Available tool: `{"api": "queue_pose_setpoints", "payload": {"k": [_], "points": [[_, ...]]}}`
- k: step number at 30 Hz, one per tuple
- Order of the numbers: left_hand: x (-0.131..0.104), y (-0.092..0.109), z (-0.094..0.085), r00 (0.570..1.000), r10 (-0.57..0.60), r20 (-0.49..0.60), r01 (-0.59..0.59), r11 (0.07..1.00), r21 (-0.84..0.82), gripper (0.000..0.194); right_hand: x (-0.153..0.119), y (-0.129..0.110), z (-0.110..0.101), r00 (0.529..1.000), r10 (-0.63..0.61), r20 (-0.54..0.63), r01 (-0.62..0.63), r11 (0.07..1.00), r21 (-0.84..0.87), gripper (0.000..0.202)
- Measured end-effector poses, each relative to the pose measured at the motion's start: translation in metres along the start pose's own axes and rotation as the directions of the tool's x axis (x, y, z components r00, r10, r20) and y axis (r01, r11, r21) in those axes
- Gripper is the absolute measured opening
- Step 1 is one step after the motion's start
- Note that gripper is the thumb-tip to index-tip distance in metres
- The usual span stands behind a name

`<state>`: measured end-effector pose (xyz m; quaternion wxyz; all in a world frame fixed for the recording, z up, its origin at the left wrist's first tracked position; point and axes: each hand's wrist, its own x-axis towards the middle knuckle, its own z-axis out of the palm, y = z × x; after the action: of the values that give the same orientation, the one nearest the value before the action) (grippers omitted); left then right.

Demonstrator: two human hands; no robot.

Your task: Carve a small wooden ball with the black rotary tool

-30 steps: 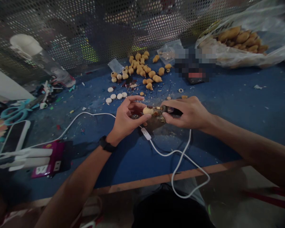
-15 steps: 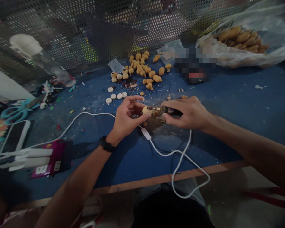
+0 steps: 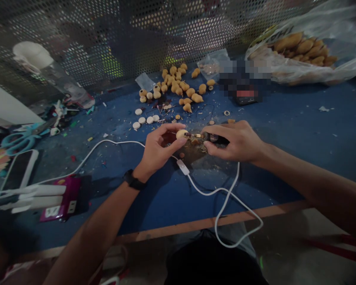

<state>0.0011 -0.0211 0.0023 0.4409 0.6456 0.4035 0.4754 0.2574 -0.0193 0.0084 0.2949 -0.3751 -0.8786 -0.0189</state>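
Note:
Between thumb and fingers, my left hand (image 3: 161,147) holds a small pale gourd (image 3: 181,134) with a dark opening on its right side. My right hand (image 3: 239,141) grips a dark rotary tool (image 3: 216,138), whose brass-coloured tip points left at the gourd's opening. Whether the tip is inside the opening is too small to tell. A white cord (image 3: 237,174) runs down from under my right hand. Beyond my hands, a heap of small tan gourds (image 3: 175,85) lies on the blue table (image 3: 163,206), with several white discs (image 3: 150,120) to its left.
At the left are blue scissors (image 3: 17,140), a phone (image 3: 19,170) and a magenta power block (image 3: 68,198) with white plugs. A clear bag of gourds (image 3: 305,47) sits at the back right. The cord's inline switch (image 3: 183,167) lies near my left hand.
The gourd has turned and moved slightly left in my left hand, whose fingers have closed more around it. My right hand and the tool are almost where they were.

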Motion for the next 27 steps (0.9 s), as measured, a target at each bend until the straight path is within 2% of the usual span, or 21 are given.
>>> {"api": "queue_pose_setpoints", "payload": {"k": [8,15,20,27], "points": [[0.001,0.003,0.003,1.0,-0.01,-0.025,0.009,1.0,-0.019,0.033,0.0,0.0,-0.001,1.0,0.007,0.003,-0.007,1.0,0.013,0.03],[0.003,-0.001,0.001,0.989,-0.107,-0.101,0.092,0.985,-0.143,0.039,0.0,-0.001,0.0,0.999,-0.007,-0.043,0.007,1.0,-0.004,0.032],[0.006,-0.002,-0.002,0.991,-0.118,-0.068,0.096,0.96,-0.264,0.035,0.0,-0.001,0.001,0.998,0.015,-0.063,-0.015,1.0,-0.004,0.03],[0.008,-0.006,-0.008,0.982,-0.188,-0.014,0.176,0.94,-0.293,0.031,-0.001,-0.001,0.001,0.998,0.014,-0.059,-0.015,1.0,-0.007,0.028]]}}
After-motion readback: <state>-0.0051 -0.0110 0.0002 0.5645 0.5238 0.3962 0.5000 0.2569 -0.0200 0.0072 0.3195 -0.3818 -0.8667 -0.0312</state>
